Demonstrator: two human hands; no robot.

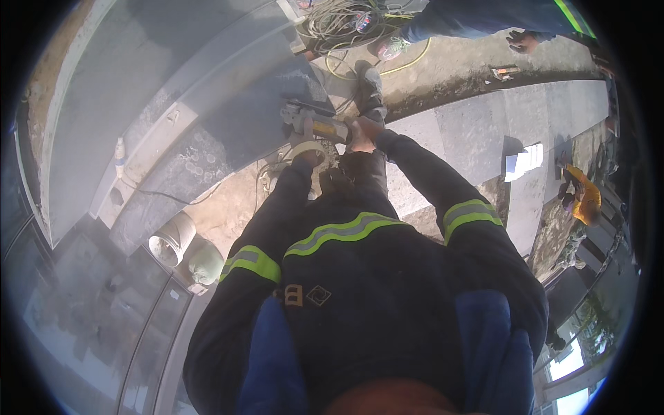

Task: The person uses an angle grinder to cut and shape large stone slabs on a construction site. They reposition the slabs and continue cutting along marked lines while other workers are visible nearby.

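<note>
My right hand is wrapped around the rear of an angle grinder with a yellow and grey body. My left hand grips it nearer the head, with the fingers partly hidden. A pale curved band lies across that hand; what it is I cannot tell. The grinder's head is at the edge of a dark grey stone slab, and whether the disc touches the stone is too blurred to see. Below the tool, one of my legs is planted between the stonework.
A pale bottle stands on the stone ledge at left, with a thin cable below. A white bucket and a greenish sack sit nearby. Tangled cables lie ahead beside another person's leg. A person in orange crouches far right.
</note>
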